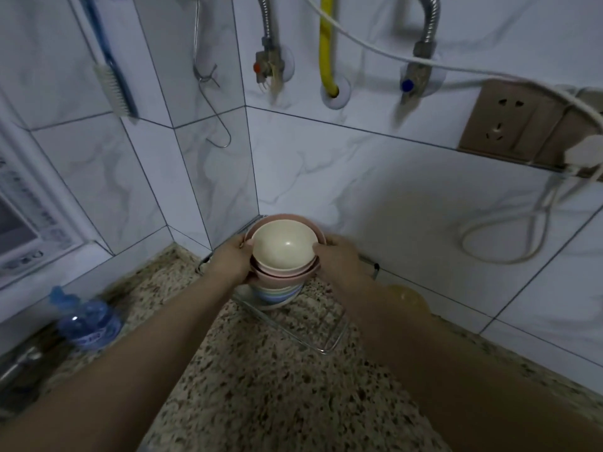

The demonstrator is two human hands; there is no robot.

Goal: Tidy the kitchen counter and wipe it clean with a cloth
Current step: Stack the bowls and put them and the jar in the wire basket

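A stack of nested bowls (pixel 283 252), cream on top, pink beneath and striped blue-green at the bottom, is held over a wire rack (pixel 329 337) in the counter's corner. My left hand (pixel 230 261) grips the stack's left side and my right hand (pixel 339 256) grips its right side. Whether the bottom bowl rests on the rack is hidden by the stack. The speckled granite counter (pixel 261 386) stretches toward me. No cloth is in view.
A blue plastic bottle (pixel 86 321) stands on the counter at the left near a tap (pixel 19 363). A brush (pixel 112 86) and hooks hang on the tiled wall. Valves, a yellow pipe, sockets (pixel 502 120) and a white cable (pixel 509 236) line the right wall.
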